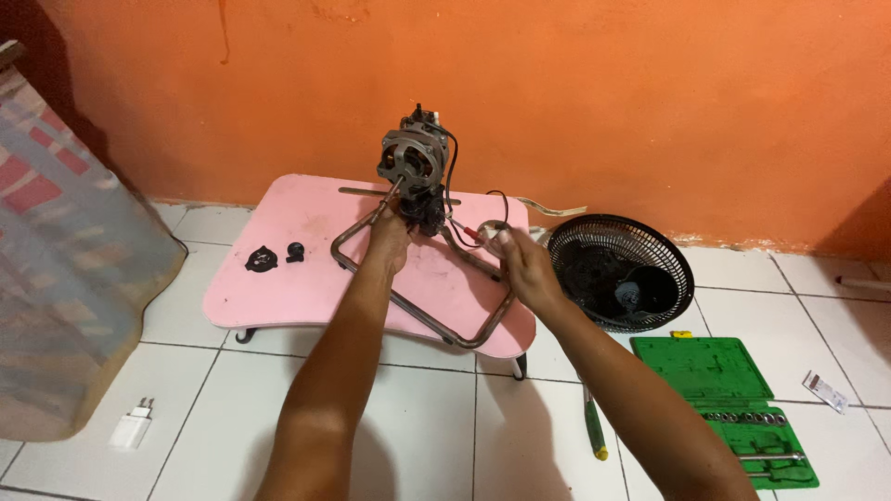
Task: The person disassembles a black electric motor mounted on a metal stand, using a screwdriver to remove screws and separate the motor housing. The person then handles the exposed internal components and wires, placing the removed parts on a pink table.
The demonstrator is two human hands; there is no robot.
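A bare grey fan motor (414, 158) stands upright on a bent metal tube stand (436, 327) that rests on a small pink table (288, 278). My left hand (390, 237) grips the stand at the base of the motor's black neck. My right hand (516, 263) pinches the red and black wires (471, 234) that trail from the motor to the right. Both forearms reach forward over the tiled floor.
Two small black parts (274, 256) lie on the table's left side. A black fan grille (620, 272) lies on the floor at right, with an open green socket set case (733, 408) and a screwdriver (594, 425) nearer me. A white charger (133, 425) lies at lower left; patterned fabric (65, 260) hangs at far left.
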